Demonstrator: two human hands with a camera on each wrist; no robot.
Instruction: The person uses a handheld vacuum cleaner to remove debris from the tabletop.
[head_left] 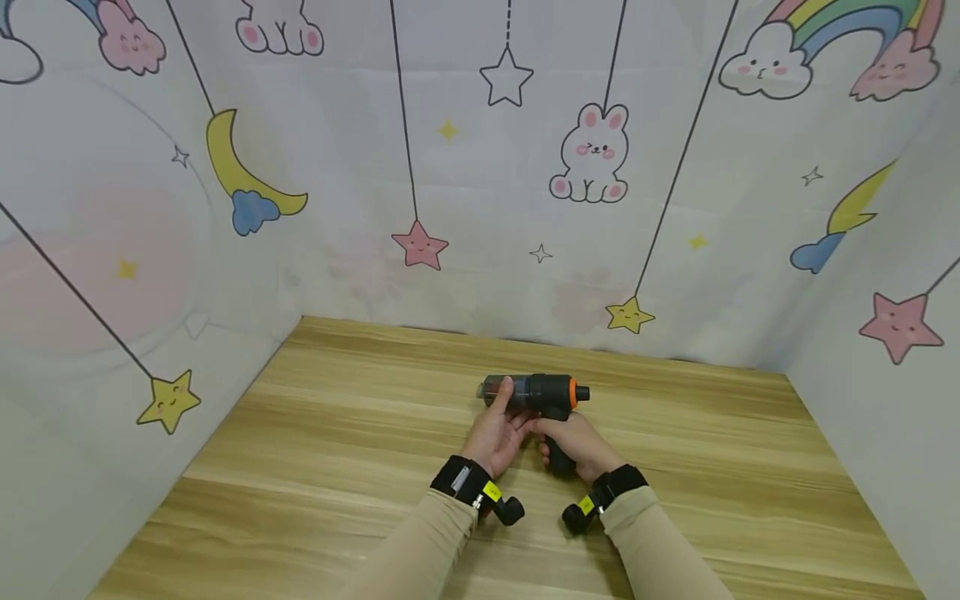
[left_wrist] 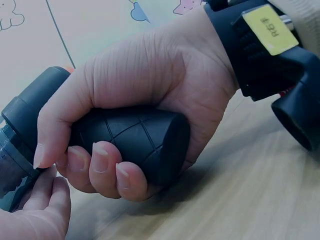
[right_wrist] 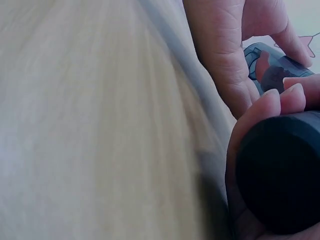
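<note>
A black pistol-shaped handheld vacuum (head_left: 547, 390) with a clear front barrel and an orange ring near its rear end lies level, nose to the left, in the head view. My right hand (head_left: 581, 442) grips its handle (left_wrist: 137, 132), whose crosshatched side and flat end show in the left wrist view. Curled fingers wrap the handle, with the thumb near the top. My left hand (head_left: 495, 437) holds the clear barrel (right_wrist: 280, 67) from below, thumb up along its near side. The left fingertips meet the right thumb close under the barrel, and part of the left fingers is hidden.
A wood-grain table (head_left: 337, 433) spreads beneath both hands. White cloth walls (head_left: 510, 208) printed with stars, rabbits and rainbows stand behind it and at both sides. Each wrist wears a black strap carrying a small camera (head_left: 510, 510).
</note>
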